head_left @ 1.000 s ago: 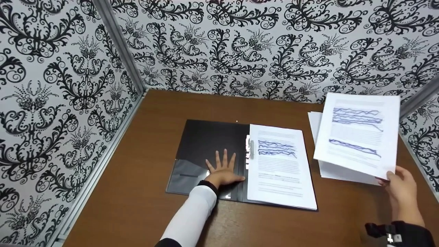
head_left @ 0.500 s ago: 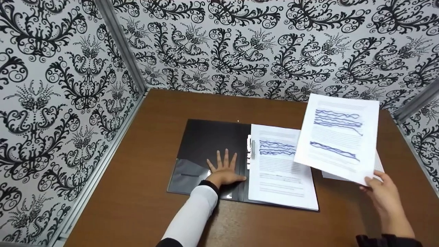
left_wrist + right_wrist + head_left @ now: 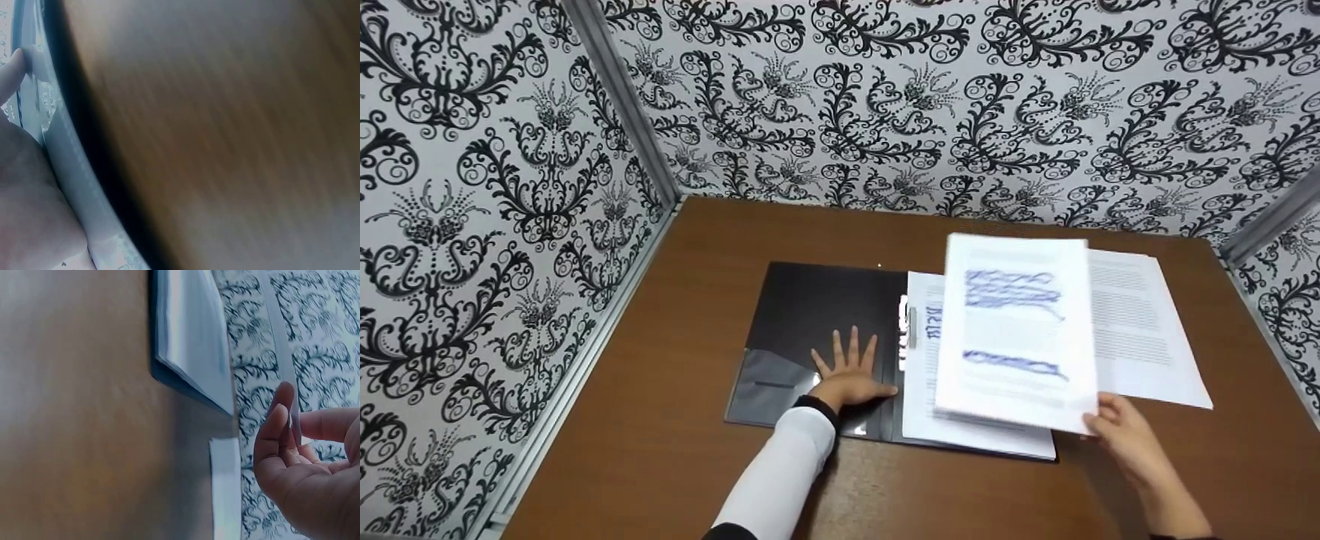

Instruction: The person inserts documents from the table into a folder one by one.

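Observation:
My left hand [image 3: 847,376] lies spread, fingers straight, on the inner left cover of an open black folder [image 3: 825,300]. Between thumb and fingers, my right hand [image 3: 1129,435] pinches the lower right corner of a sheet of paper [image 3: 1020,337] with blue scribbled lines. That sheet is slightly blurred and covers much of the paper stack [image 3: 922,405] on the folder's right side. In the right wrist view the pinched paper [image 3: 284,354] shows edge-on, held above the table and apart from the folder. A metal clip [image 3: 913,328] sits along the stack's left edge.
More printed sheets [image 3: 1140,322] lie on the brown table [image 3: 780,232] right of the folder. Patterned black-and-white walls [image 3: 885,112] rise behind and at the left. A clear pocket [image 3: 772,386] crosses the folder's lower left corner.
My right hand has carried the scribbled sheet leftward, from above the loose sheets to above the folder's stack. The loose sheets are now more exposed. The left hand has stayed in place.

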`<state>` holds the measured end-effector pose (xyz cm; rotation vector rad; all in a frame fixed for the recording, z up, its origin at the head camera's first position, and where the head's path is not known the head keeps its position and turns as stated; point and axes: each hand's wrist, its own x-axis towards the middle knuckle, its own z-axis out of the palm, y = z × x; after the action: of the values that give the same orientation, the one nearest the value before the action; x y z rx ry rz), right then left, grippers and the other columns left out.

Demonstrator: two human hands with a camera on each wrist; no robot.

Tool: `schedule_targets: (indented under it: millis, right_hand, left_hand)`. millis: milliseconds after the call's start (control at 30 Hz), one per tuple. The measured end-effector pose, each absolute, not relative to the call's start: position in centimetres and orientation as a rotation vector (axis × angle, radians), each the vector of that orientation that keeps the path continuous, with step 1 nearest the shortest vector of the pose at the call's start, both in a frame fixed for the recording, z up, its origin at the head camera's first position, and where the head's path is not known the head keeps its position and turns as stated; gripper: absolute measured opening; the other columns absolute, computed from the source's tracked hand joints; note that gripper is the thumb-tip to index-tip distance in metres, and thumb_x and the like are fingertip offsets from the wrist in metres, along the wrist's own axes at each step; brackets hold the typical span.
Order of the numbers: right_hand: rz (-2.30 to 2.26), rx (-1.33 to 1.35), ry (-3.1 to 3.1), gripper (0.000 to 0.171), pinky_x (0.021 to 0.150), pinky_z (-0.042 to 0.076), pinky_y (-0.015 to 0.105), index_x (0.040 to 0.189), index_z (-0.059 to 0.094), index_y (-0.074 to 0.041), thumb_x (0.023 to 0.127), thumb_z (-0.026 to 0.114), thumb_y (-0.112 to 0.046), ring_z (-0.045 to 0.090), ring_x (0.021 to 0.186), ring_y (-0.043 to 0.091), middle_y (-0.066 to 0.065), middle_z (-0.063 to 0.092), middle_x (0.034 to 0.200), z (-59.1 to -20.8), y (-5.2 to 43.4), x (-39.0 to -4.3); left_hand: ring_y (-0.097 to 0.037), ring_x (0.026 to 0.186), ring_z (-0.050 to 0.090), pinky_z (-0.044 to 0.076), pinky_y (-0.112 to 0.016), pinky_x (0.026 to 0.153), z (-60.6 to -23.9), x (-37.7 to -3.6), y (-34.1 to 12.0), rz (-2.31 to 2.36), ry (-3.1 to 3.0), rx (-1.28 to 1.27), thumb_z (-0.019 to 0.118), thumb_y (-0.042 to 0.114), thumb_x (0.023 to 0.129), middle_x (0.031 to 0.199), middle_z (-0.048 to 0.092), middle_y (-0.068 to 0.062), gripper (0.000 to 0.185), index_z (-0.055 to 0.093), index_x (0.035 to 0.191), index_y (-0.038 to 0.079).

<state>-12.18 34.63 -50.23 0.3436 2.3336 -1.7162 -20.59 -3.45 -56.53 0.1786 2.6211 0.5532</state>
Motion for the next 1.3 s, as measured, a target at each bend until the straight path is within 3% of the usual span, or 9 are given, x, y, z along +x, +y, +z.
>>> schedule_targets:
  millis: [100, 300, 1300]
  right_hand:
    - [-1.702, 0.312, 2.339, 0.042, 0.065, 0.051, 0.024, 0.130, 0.027, 0.020, 0.093, 0.045, 0.009, 0.059, 0.069, 0.007, 0.000, 0.065, 0.090, -51.0, 33.8, -12.0]
    - [-1.693, 0.307, 2.319, 0.038, 0.065, 0.051, 0.023, 0.127, 0.031, 0.018, 0.092, 0.046, 0.009, 0.060, 0.071, 0.007, 0.006, 0.065, 0.092, -51.6, 32.7, -11.6]
    - [-1.549, 0.261, 2.271, 0.047, 0.062, 0.050, 0.024, 0.135, 0.027, 0.015, 0.098, 0.048, -0.004, 0.060, 0.070, 0.011, 0.004, 0.067, 0.097, -52.1, 31.9, -11.5]
  left_hand:
    - [-0.036, 0.140, -0.035, -0.023, -0.071, 0.101, -56.2, -20.4, -3.5, 0.558, 2.619, 0.179, 0.059, 0.069, 0.080, 0.160, -0.027, -0.005, 0.106, -0.003, 0.156, 0.030]
    - [-0.036, 0.140, -0.035, -0.023, -0.071, 0.102, -56.1, -20.3, -3.6, 0.566, 2.616, 0.184, 0.059, 0.067, 0.080, 0.160, -0.026, -0.006, 0.105, -0.002, 0.157, 0.028]
    - [-0.035, 0.139, -0.038, -0.025, -0.071, 0.100, -55.8, -20.2, -3.5, 0.563, 2.605, 0.174, 0.057, 0.068, 0.081, 0.159, -0.029, -0.004, 0.105, -0.004, 0.156, 0.030]
